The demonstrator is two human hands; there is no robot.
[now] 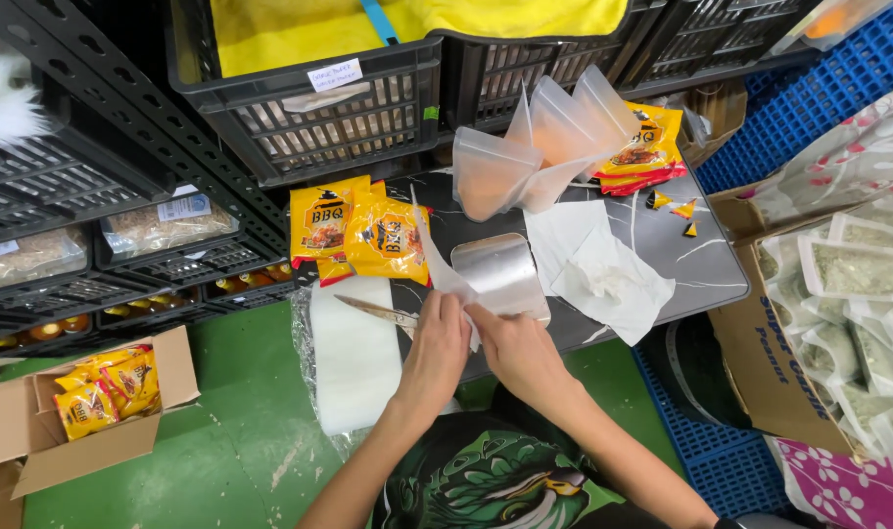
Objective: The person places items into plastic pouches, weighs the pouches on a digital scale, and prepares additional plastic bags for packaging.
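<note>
Where the cardboard box (35, 431) sits: on the green floor off the counter's left end, yellow packets inside.
Yellow sachets (358, 235): heaped at the counter's left rear corner.
Scissors (376, 312): lying at the front edge, just left of the hands.
Left hand (435, 355): grip pinched shut on a white pouch (437, 269).
Right hand (510, 345): grip closed on the same pouch, at the front edge.
Silver pouch (500, 274): just behind the hands.
Clear pouches (535, 147): standing at the rear edge.
</note>
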